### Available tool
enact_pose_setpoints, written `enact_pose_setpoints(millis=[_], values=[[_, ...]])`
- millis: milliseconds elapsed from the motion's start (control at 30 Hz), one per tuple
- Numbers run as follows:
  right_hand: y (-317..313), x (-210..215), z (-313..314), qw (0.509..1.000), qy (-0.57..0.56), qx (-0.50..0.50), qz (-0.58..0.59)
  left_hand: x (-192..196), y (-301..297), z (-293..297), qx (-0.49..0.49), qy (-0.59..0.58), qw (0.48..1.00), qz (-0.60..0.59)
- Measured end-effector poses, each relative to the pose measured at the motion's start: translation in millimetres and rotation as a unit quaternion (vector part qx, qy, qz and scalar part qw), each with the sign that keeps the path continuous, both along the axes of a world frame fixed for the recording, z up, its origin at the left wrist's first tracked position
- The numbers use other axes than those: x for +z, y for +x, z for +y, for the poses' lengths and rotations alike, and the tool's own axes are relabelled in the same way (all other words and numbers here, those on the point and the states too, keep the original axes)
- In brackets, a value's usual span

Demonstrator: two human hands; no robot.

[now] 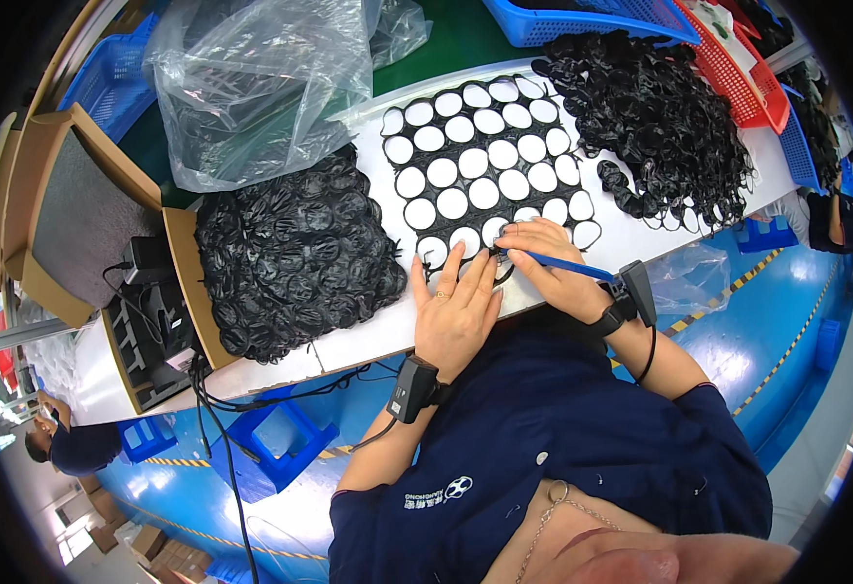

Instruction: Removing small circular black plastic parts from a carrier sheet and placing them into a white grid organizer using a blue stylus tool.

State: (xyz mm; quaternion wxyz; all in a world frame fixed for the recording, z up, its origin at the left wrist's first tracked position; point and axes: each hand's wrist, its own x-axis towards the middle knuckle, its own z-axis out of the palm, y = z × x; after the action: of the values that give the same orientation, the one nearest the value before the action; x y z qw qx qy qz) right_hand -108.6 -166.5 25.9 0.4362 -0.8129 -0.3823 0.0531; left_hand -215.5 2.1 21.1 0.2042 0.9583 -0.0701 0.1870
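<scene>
On the white table lies a black sheet (463, 183) with rows of round openings, white showing through each one. My left hand (456, 310) rests flat at its near edge, fingers stretched out and pressing on the rim. Beside it, my right hand (561, 282) is closed around a slim blue pen-shaped tool (565, 263). The tool's tip is at the sheet's near edge, close to my left fingertips, and partly hidden by the fingers. Left of the sheet is a thick stack of similar black sheets (290, 258). A loose heap of curly black pieces (655, 117) lies to the right.
A large clear plastic bag (261, 88) covers the back left. Blue (592, 21) and red baskets (738, 68) stand behind the heap. At the left, an open cardboard box (193, 292) holds black devices and cables. Blue stools (276, 438) stand on the floor below.
</scene>
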Motion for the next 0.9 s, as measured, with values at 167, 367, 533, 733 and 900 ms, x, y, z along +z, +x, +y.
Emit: enact_pose_setpoints(millis=[167, 367, 533, 733, 900], values=[[2, 0, 2, 1.000, 0.004, 0.005, 0.012, -2, -1, 0, 0.006, 0.004, 1.000, 0.004], [1, -3, 3, 1.000, 0.006, 0.005, -0.009, -3, -1, -1, 0.007, 0.001, 1.000, -0.005], [-3, -1, 5, 0.999, 0.002, 0.013, -0.030, -4, -1, -1, 0.010, -0.002, 1.000, -0.003], [-3, 3, 14, 0.960, -0.092, 0.046, -0.261, -4, -1, 0, 0.012, 0.000, 1.000, 0.002], [68, -2, 9, 0.968, 0.023, -0.107, -0.226, -3, 0, -1, 0.010, -0.024, 1.000, -0.013]])
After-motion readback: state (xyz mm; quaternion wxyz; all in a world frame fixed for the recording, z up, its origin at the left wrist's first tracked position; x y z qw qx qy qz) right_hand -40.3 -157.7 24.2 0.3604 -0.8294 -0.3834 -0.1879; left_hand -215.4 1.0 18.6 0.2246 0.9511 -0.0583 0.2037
